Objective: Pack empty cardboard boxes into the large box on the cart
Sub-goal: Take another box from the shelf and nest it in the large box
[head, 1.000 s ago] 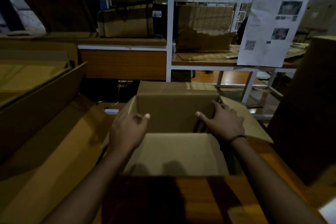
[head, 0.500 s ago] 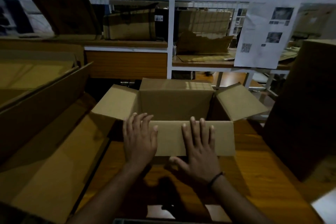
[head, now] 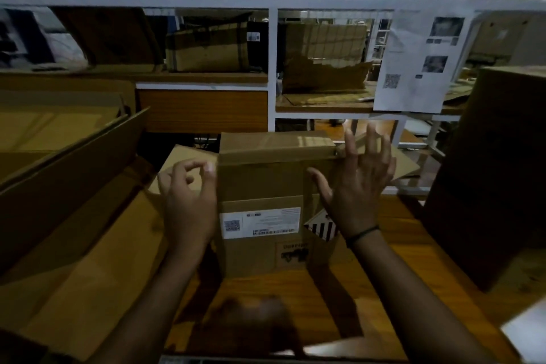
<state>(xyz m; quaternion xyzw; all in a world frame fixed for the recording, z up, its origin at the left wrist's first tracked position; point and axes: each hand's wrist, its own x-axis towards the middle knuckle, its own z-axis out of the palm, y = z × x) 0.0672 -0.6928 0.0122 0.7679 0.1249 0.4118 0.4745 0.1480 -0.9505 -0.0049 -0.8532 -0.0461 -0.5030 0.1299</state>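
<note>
Item: cardboard box (head: 266, 183), middle of the desk (head: 393, 260), label side facing the person, far flap folded over.
Right hand (head: 354, 186): fingers spread wide against the right flap, apparently to fold it shut for packing.
Left hand (head: 189, 204): fingers curled beside the left flap; whether it pinches anything cannot be told.
Markings: white shipping label (head: 261, 223) with QR code and barcode; striped hazard diamond (head: 320, 227); text illegible.

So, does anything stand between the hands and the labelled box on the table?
Nothing visible does. The left hand is close beside the labelled box on its left, and the right hand is at its right flap.
</note>
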